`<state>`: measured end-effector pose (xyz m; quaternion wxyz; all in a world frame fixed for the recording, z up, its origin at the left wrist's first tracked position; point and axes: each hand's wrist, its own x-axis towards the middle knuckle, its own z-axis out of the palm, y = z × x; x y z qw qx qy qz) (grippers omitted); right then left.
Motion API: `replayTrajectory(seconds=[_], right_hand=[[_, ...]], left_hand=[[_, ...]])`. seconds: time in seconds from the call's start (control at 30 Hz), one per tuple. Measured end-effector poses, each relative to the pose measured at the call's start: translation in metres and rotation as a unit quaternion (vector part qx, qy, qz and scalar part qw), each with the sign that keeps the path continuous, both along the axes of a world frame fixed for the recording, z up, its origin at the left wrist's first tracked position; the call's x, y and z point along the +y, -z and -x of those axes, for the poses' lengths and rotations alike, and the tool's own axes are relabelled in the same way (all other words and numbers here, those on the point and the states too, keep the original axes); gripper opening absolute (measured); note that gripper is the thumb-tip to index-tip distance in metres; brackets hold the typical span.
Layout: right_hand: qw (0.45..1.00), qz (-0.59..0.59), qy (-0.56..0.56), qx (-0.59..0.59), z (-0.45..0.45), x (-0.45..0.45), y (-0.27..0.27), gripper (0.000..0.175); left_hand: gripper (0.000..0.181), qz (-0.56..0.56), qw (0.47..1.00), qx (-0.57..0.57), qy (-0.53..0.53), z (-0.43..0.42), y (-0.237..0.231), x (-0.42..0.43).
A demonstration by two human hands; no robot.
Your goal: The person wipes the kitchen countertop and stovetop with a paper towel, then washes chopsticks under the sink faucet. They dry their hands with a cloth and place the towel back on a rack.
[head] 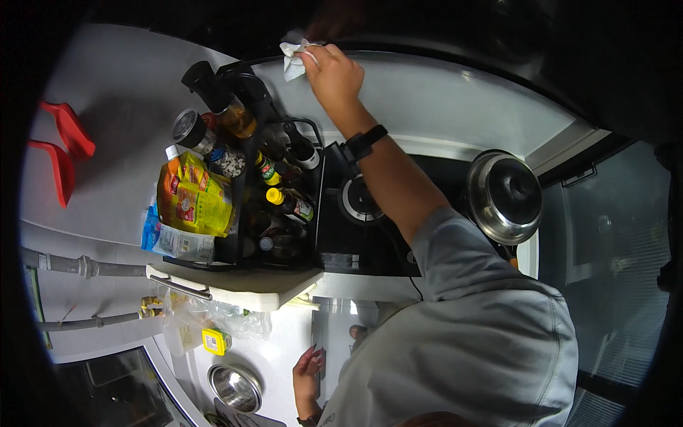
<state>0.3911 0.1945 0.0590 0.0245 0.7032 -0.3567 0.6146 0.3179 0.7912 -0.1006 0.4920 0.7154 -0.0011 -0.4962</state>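
Observation:
My right hand (pixel 336 74) is raised high, pinching a crumpled white paper tissue (pixel 293 60) between thumb and fingers. The tissue is at the lower edge of a glossy black overhead panel (pixel 443 37), likely a range hood. A black strap with a small device circles my right wrist. Under that forearm lies a black glass gas hob (pixel 384 245), its burner (pixel 355 200) partly covered by the arm. My left hand (pixel 307 369) hangs low beside the counter's front edge, fingers partly curled; whether it grips anything cannot be seen.
A lidded steel pan (pixel 504 197) sits right on the hob. Left stands a black rack (pixel 319 176) crowded with bottles, jars and a yellow pouch (pixel 200 195). A white cutting board (pixel 235 288), yellow-lidded tub (pixel 215 341) and steel bowl (pixel 237 388) are nearer. Red utensils (pixel 74 133) hang on the wall.

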Motion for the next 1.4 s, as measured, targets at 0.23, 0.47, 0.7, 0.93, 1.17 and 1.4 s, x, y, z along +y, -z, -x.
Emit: replayTrajectory(seconds=[0.23, 0.47, 0.7, 0.93, 1.17, 1.4], right_hand=[[0.987, 0.067, 0.147, -0.013, 0.153, -0.037, 0.013, 0.015], [0.948, -0.201, 0.101, -0.227, 0.244, -0.086, 0.124, 0.028], [0.979, -0.139, 0.057, -0.141, 0.138, -0.122, 0.152, 0.027], [0.961, -0.196, -0.029, 0.191, 0.047, -0.098, 0.214, 0.012], [0.893, -0.385, 0.140, -0.187, 0.226, -0.137, 0.274, 0.018], [0.861, -0.452, -0.016, -0.234, 0.159, -0.135, 0.324, 0.019]], left_hand=[[0.037, 0.004, 1.000, 0.012, 0.003, -0.015, 0.003, 0.006], [0.039, -0.026, 0.998, 0.048, 0.015, -0.016, 0.028, 0.008], [0.040, -0.084, 0.993, 0.079, 0.005, -0.001, 0.029, -0.007], [0.039, -0.087, 0.993, 0.072, 0.018, 0.005, 0.024, -0.043], [0.041, -0.112, 0.990, 0.088, 0.020, 0.000, 0.031, -0.040], [0.040, -0.080, 0.992, 0.100, 0.020, -0.005, 0.046, -0.038]])
